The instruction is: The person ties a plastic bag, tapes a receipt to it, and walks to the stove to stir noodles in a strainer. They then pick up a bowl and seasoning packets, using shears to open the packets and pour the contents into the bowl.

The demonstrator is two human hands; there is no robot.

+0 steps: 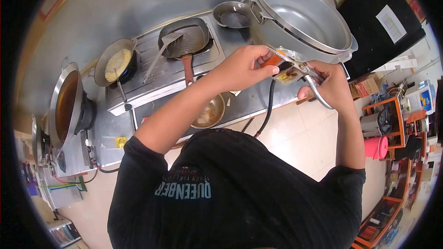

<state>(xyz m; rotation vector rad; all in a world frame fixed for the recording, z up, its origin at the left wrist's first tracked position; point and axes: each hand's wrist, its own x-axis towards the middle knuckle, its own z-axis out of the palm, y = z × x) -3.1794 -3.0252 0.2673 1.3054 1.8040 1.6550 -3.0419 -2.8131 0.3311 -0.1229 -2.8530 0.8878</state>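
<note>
My left hand (249, 68) holds a small packet (290, 74) of clear and orange plastic between thumb and fingers. Closed round the curved metal handles of a scissors-like tool (314, 87) is my right hand (328, 84). The tool's jaws lie against the packet, and a serrated edge shows beside my left fingers. Both hands are over the counter, in front of the large pot. Below my left forearm sits a small metal bowl (210, 113) with pale contents.
A stove (138, 94) bears a pan of noodle-like food (117, 64) and a square pan (189, 37) with a spatula (159, 55). A large wok (67, 106) of brown liquid stands left. Behind my hands is a big pot (302, 14). A black hose (269, 110) hangs over the counter edge.
</note>
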